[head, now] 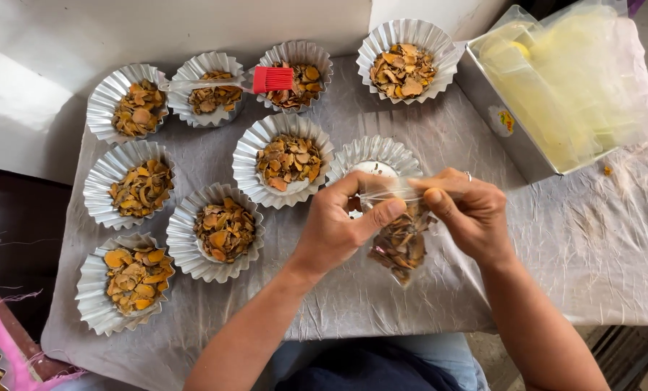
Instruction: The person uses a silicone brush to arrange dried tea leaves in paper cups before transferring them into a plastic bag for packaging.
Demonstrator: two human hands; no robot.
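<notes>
My left hand point(342, 224) and my right hand point(469, 210) both pinch the top of a small clear plastic bag point(402, 242) filled with dried orange-brown slices. The bag hangs between the hands, just in front of a fluted foil cup point(373, 153) with nothing in it but a white bottom. Several more fluted foil cups hold the same dried slices, such as one point(288, 161) at the middle and one point(225, 232) at its lower left. A brush with a red silicone head point(272, 79) lies across two cups at the back.
A metal box point(508, 127) holding clear yellowish plastic bags point(570, 80) stands at the back right. Grey crumpled cloth point(599, 246) covers the table. A white wall point(41, 80) rises at the back left. Pink fabric point(2, 351) sits at the lower left corner.
</notes>
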